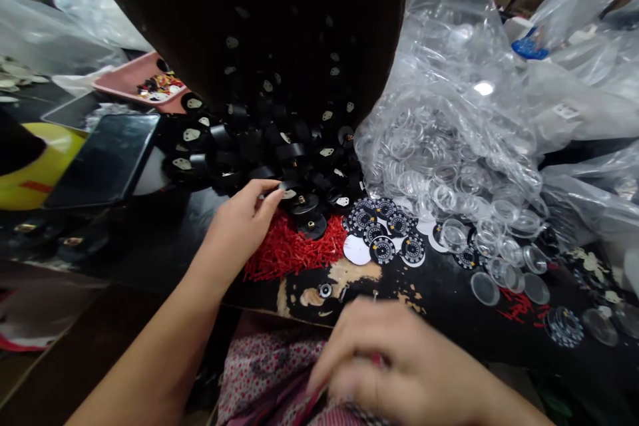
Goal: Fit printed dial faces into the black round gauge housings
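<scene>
My left hand [238,226] reaches to the near edge of a heap of black round cases [259,146]. Its thumb and index finger are closed at the rim of one black round case [289,194] with a pale tag on it. Just below lies a pile of small red pointers [294,251]. My right hand [394,353] is over my lap in front of the table edge, smeared by motion. Its fingers look bent, and a bit of red shows by them; what they hold, if anything, is not clear. Black printed dials [383,249] lie on the table beyond it.
Clear round covers [444,180] spill from a plastic bag [449,66] at the right. A large dark container [299,6] is tipped behind the cases. A phone [104,156] and a pink tray [142,83] stand left. A small round part [325,291] lies near the edge.
</scene>
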{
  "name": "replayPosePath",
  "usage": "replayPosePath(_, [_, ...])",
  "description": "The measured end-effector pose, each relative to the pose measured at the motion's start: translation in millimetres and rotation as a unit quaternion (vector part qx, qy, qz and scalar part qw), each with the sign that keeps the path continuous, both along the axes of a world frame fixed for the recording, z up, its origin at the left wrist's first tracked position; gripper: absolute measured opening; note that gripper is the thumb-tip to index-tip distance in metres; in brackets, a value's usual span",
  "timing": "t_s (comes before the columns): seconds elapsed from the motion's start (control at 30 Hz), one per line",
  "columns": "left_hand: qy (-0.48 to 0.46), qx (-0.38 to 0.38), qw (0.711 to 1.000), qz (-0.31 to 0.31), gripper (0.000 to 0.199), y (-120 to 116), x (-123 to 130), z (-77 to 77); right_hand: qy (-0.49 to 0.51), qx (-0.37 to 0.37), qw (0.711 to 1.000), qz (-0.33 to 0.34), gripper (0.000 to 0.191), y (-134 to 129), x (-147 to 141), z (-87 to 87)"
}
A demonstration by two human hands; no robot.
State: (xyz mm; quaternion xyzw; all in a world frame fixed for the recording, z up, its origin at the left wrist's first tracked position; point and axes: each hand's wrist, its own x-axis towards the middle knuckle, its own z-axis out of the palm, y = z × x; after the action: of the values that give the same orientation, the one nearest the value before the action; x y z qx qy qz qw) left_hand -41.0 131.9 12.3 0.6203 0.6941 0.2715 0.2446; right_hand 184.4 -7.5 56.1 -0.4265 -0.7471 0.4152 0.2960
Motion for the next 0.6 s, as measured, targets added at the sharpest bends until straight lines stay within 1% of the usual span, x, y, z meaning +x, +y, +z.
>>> replayPosePath(0.03, [-0.015, 0.003, 0.999, 0.031, 0.03, -4.8, -2.8, 3.4, -0.046, -0.013, 0.998, -0.038, 0.021, 13.2, 7.6, -7.6])
replayPosePath(0.07, [-0.042, 0.011, 0.997, 0.068, 0.031, -9.7, -5.0, 7.0, -0.102, -0.007, 0.989, -0.11, 0.019, 24.2, 15.4, -16.4])
replayPosePath(0.1, [-0.089, 0.023, 0.991, 0.102, 0.033, -14.5, -6.4, 10.5, -0.162, 0.002, 0.972, -0.167, 0.021, 32.9, 23.0, -25.4])
replayPosePath(0.13, [-0.162, 0.037, 0.978, 0.129, 0.034, -19.4, -6.7, 13.5, -0.215, 0.011, 0.955, -0.203, 0.027, 39.2, 29.8, -34.0])
replayPosePath(0.17, [-0.257, 0.046, 0.955, 0.143, 0.033, -24.4, -5.8, 15.9, -0.255, 0.021, 0.941, -0.223, 0.034, 43.5, 35.2, -41.4])
replayPosePath(0.2, [-0.364, 0.045, 0.919, 0.148, 0.032, -30.0, -3.8, 17.6, -0.28, 0.028, 0.933, -0.224, 0.036, 46.2, 39.0, -47.2])
replayPosePath(0.23, [-0.461, 0.034, 0.875, 0.146, 0.03, -36.2, -0.8, 18.5, -0.29, 0.033, 0.931, -0.22, 0.034, 47.8, 41.3, -51.0])
replayPosePath(0.27, [-0.533, 0.017, 0.834, 0.142, 0.03, -43.4, 3.0, 18.6, -0.287, 0.035, 0.932, -0.22, 0.027, 48.8, 42.4, -53.0])
replayPosePath(0.3, [-0.582, -0.007, 0.8, 0.143, 0.031, -51.4, 7.3, 18.0, -0.275, 0.03, 0.934, -0.225, 0.02, 49.6, 42.7, -53.4])
replayPosePath(0.33, [-0.614, -0.037, 0.774, 0.149, 0.032, -60.1, 11.8, 16.7, -0.255, 0.016, 0.938, -0.234, 0.014, 50.3, 42.7, -52.6])
replayPosePath(0.4, [-0.651, -0.096, 0.734, 0.164, 0.034, -78.3, 21.0, 12.5, -0.203, -0.033, 0.945, -0.255, 0.009, 52.0, 43.2, -49.4])
replayPosePath(0.47, [-0.679, -0.156, 0.696, 0.174, 0.034, -95.1, 30.2, 7.5, -0.147, -0.079, 0.949, -0.267, 0.015, 54.1, 45.0, -46.3])
replayPosePath(0.5, [-0.69, -0.186, 0.677, 0.176, 0.034, -102.2, 35.1, 5.2, -0.126, -0.089, 0.951, -0.269, 0.018, 55.0, 46.0, -45.2])
replayPosePath(0.53, [-0.7, -0.211, 0.66, 0.174, 0.033, -108.0, 40.1, 3.2, -0.112, -0.089, 0.953, -0.269, 0.02, 55.5, 46.7, -44.3])
replayPosePath(0.6, [-0.716, -0.254, 0.631, 0.154, 0.032, -115.6, 51.1, 0.6, -0.093, -0.053, 0.959, -0.261, 0.019, 55.2, 46.4, -42.1])
